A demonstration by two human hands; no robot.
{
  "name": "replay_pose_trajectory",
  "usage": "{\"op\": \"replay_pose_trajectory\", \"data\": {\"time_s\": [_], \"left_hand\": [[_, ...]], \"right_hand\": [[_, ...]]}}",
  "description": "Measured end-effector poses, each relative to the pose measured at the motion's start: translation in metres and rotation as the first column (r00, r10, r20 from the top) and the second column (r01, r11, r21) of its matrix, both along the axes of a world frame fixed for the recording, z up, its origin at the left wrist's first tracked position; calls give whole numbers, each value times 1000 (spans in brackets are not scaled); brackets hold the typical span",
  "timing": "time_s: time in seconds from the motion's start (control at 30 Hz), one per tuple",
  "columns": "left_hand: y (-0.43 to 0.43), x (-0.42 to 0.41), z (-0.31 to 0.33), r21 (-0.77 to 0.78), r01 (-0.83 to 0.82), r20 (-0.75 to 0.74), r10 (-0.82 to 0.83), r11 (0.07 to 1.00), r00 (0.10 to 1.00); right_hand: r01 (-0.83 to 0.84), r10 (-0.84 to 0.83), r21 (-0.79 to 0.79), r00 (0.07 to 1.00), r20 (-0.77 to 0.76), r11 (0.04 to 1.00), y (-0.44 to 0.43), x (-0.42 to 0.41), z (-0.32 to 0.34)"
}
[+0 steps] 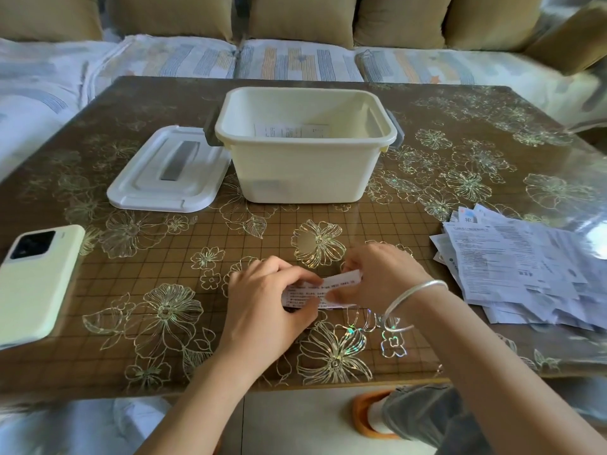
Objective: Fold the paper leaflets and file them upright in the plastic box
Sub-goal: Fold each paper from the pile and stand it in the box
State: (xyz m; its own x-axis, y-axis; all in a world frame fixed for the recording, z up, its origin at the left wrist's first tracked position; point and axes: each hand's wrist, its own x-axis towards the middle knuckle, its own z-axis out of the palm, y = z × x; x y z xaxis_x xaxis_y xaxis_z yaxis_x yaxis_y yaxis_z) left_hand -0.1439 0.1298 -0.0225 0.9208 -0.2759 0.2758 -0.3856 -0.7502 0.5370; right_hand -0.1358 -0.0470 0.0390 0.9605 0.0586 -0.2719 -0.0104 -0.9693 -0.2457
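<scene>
Leaflet [320,292] pinched flat on tabletop [131,257] between left hand [266,297] and right hand [377,274], both gripping its edges. Plastic box [305,172] stands open beyond the hands, one paper inside. Loose leaflet pile [525,270] right of right hand; lid [167,172] and phone [36,280] off beyond and left of left hand.

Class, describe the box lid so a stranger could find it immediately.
Start at the cream plastic box in the middle of the table. Lying flat against its left side is the lid: white, rectangular, with a grey handle strip, unlike the pale-green phone nearer.

phone [37,280], floral table [460,178], sofa [295,60]
</scene>
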Motion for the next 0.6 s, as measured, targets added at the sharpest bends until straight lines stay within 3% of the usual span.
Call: {"op": "replay_pose_trajectory", "data": {"time_s": [0.1,0.2,0.27,0.33,0.43,0.6], "left_hand": [[-2,0,1,14,-12,-8,12,1000,1000],[-3,-1,3,15,-12,-20,13,1000,1000],[-3,-1,3,37,-14,-31,15,999,999],[-2,1,3,51,-8,-36,10,999,999],[2,5,5,17,31,-89,-29,999,996],[16,10,13,13,127,-182,-123,992,976]], "right_hand": [[164,-182,342,983,20,925,-5,-17,-3],[259,-303,697,951,-63,669,-6,-37,-8],[190,-321,799,947,4,571,-7,-49,-15],[44,-294,760,935,197,649,-7,-59,-25],[-176,-123,507,856,502,844,-4,-64,-41],[-360,127,251,760,638,898,2,-62,-58]]}}
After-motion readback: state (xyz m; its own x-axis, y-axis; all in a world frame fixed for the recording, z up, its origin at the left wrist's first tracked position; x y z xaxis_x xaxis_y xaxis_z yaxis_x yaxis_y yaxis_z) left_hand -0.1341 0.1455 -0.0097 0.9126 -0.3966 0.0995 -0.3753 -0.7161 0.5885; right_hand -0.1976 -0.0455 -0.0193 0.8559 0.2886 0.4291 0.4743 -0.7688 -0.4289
